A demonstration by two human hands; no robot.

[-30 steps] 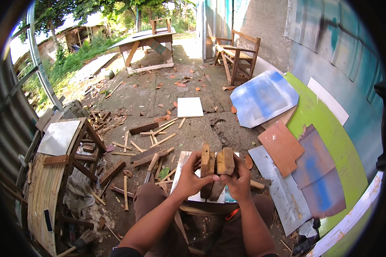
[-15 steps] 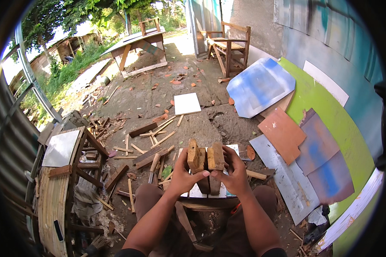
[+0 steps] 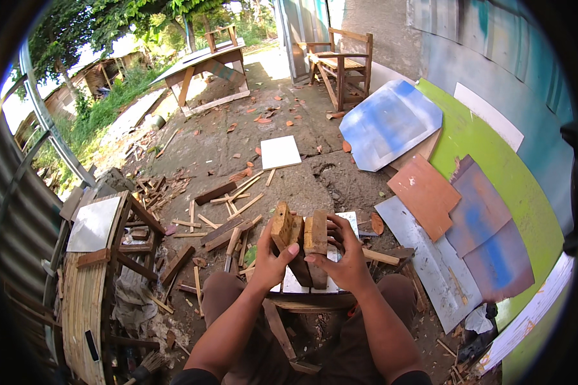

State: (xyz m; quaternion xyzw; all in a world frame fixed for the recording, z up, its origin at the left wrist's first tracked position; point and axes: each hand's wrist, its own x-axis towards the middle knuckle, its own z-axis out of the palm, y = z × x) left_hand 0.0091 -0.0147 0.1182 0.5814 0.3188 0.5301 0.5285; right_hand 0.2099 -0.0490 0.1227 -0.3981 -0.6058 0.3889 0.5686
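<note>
**Held a left block (image 3: 295, 234) and a right block (image 3: 316, 240) over the bench (image 3: 292, 283), splayed like a narrow V**

Gripped the left block in the left hand (image 3: 270, 266), just right of the palm, fingers round the outer side and thumb laid on the near face. Gripped the right block in the right hand (image 3: 350, 263), just left of the palm, fingers along the outer side and thumb by the inner edge. Closed each hand down to the thickness of its own wooden piece, neither one free and neither reaching across the other.

Pointed both long axes roughly from the bench's near edge toward its far edge. Leaned the left block's upper end toward the bench's left edge; held the right block straighter. Left an open wedge between the upper ends and brought the lower ends close together, about midway along the near edge. Could not tell touching from nearly touching there, nor resting on the bench top from hovering above it.

Against half a second earlier, widened the thin slit between the upper ends, mostly by tipping the left block outward, and drew the thumb tips apart from almost meeting. Left unmoved the wood strip (image 3: 380, 256) past the bench's right edge and the white panel (image 3: 280, 152) on the floor (image 3: 212, 154) beyond the far edge.
</note>
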